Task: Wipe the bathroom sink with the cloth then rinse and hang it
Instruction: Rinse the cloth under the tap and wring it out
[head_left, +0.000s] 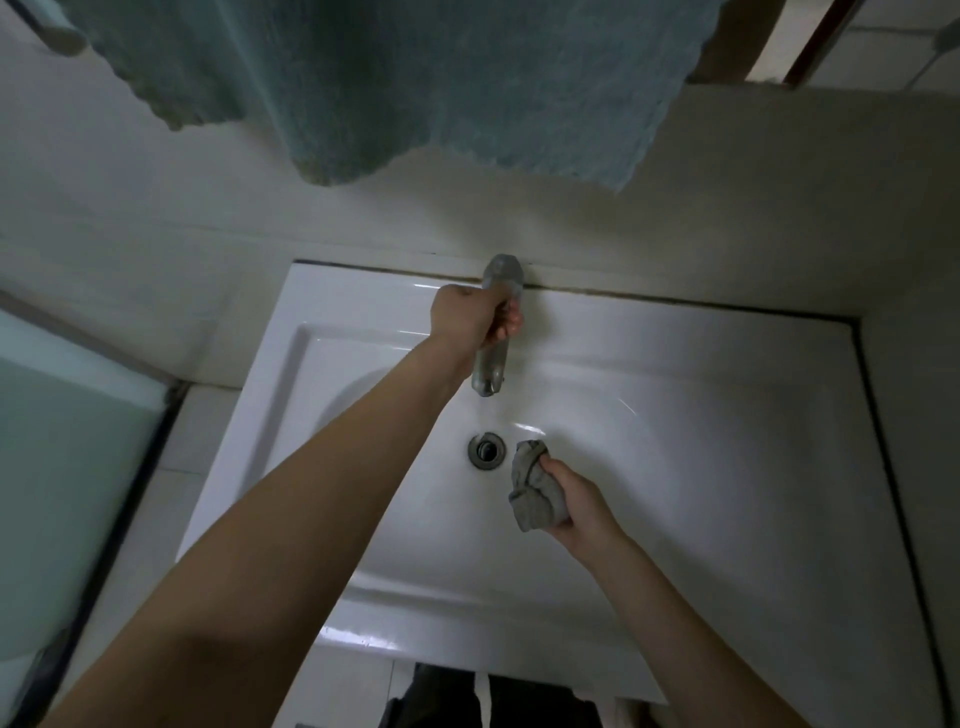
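A white bathroom sink (701, 415) fills the middle of the head view, with a round metal drain (486, 450) in its bowl. My left hand (475, 317) is closed around the chrome faucet (491, 371) at the back of the sink. My right hand (579, 506) grips a small bunched grey cloth (535, 493) inside the bowl, just right of the drain and below the spout. A faint stream of water seems to fall from the spout toward the drain.
A teal towel (415, 88) hangs from above against the pale wall behind the sink. A frosted glass panel (67, 441) with a dark frame stands at the left. Tiled floor and dark trousers (488, 696) show below the sink's front edge.
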